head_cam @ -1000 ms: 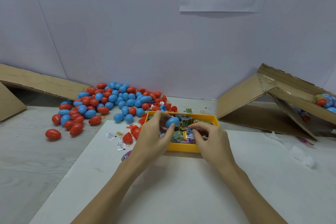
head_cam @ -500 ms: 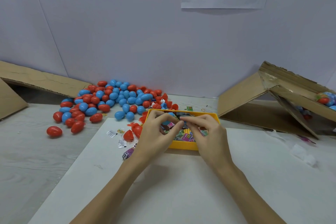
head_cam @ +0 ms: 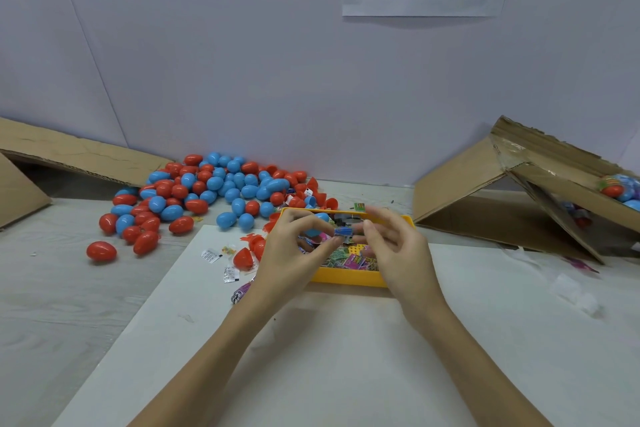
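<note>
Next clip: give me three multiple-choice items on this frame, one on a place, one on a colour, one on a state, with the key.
1. Where does the egg pile lie, relative to the yellow tray?
A. to its left, by the wall
B. inside it
C. to its right

2. What colours are the eggs in that pile?
A. green and white
B. red and blue
C. all yellow

3. What is the left hand doing?
A. lying flat, holding nothing
B. gripping a red egg
C. pinching a small blue piece above the tray

Key:
1 A, the eggs spread left of the tray along the wall.
2 B, only red and blue shells show there.
3 C, thumb and forefinger close on the piece.
</note>
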Demonstrator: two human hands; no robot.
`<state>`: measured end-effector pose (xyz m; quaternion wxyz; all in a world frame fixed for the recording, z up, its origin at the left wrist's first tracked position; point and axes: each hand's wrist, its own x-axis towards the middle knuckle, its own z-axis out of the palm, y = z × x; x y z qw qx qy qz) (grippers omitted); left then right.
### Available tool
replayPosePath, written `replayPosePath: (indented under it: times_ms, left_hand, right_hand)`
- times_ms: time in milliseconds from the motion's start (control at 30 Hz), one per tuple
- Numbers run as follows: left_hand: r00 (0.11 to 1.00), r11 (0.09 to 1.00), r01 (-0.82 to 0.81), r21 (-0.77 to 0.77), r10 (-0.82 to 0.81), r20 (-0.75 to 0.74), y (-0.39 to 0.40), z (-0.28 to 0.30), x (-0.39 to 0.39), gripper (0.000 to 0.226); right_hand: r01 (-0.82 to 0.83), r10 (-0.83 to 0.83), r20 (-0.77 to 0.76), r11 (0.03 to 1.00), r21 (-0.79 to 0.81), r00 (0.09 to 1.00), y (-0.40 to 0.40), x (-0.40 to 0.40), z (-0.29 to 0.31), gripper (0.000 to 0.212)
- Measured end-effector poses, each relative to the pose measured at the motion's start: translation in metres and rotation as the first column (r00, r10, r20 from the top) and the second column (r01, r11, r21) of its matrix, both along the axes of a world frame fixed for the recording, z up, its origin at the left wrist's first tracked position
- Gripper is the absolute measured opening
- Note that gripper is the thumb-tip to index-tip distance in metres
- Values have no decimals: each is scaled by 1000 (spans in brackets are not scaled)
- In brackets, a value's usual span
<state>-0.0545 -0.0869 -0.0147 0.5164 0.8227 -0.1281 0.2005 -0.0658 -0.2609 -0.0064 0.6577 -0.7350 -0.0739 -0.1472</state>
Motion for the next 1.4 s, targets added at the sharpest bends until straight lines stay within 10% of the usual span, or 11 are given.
replayPosePath:
  times_ms: [700,933,1400]
  left_hand:
    - [999,996,54,71,-54,-5,0,0,-3,8]
    - [997,987,74,145,-75,-2,0,2,-6,9]
    - [981,912,58,406,-128,146,6,-5,-4,9]
  right_hand:
    - [-56,59,-46,996,65,997,6,-4,2,19]
    - [-3,52,130,936,-352,990,-6,-3,6,15]
    - [52,111,212,767,-639,971,0,-6,0,12]
